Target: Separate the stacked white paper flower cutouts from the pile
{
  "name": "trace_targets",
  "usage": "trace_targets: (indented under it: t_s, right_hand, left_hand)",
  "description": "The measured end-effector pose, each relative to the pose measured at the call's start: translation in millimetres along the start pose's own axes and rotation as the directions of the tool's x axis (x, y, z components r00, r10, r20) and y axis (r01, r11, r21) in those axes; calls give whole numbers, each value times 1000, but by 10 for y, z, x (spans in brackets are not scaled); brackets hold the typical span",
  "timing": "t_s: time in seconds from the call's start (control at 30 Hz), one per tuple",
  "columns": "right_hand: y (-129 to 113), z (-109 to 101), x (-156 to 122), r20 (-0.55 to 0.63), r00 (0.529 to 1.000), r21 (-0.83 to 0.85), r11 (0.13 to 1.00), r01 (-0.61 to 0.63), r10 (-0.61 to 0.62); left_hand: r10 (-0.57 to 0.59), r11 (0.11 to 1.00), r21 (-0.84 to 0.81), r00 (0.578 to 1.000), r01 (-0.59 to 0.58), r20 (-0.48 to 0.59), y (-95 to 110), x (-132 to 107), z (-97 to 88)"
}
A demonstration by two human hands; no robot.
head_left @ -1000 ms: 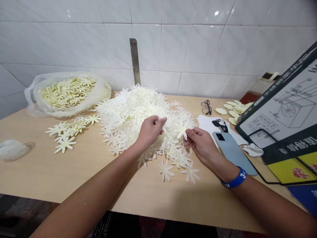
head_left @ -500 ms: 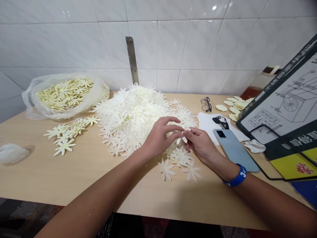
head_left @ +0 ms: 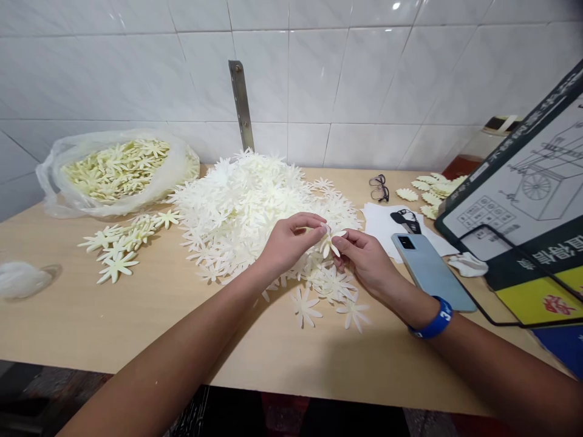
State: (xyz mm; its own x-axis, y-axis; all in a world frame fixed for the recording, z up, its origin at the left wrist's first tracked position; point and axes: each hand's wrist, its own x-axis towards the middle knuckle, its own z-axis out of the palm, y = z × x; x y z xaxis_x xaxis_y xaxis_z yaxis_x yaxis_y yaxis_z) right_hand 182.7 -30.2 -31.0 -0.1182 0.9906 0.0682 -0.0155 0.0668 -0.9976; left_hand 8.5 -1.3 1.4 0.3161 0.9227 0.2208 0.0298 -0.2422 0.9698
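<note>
Right now, left hand (head_left: 289, 243) and right hand (head_left: 367, 261) are together, both pinching one flower cutout (head_left: 330, 243) just above the big white heap (head_left: 237, 209); a full bag (head_left: 54, 182) and small bunch (head_left: 118, 243) lie left.

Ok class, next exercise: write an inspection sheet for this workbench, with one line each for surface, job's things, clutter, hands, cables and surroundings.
surface: light wooden tabletop
job's things: heap of white flower cutouts; single cutout; plastic bag of yellower cutouts
clutter: smartphone; glasses; paper sheets; printed board
hands: left hand and right hand both hold the single cutout
cables: nothing seen
surroundings: white tiled wall; metal strip
</note>
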Motion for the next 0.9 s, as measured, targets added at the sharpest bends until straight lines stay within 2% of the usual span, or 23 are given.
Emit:
trace_targets:
  t_s: [0.13,0.43,0.63,0.9]
  right_hand:
    - [7,1,-4,-7,999,-57,997,44,-44]
    - [-30,38,-46,-15,992,-198,973,121,-127]
    - [-36,61,-90,-27,980,-315,933,177,-195]
    - [-36,44,-66,-15,981,-279,943,180,-192]
  left_hand:
    - [-74,997,-31,997,75,32,29,0,-17]
    - [-126,985,120,991,120,46,26,-13,-5]
    - [-13,997,70,1000,13,-5,-9,2,12]
    - [-42,996,84,999,41,2,-15,10,-10]
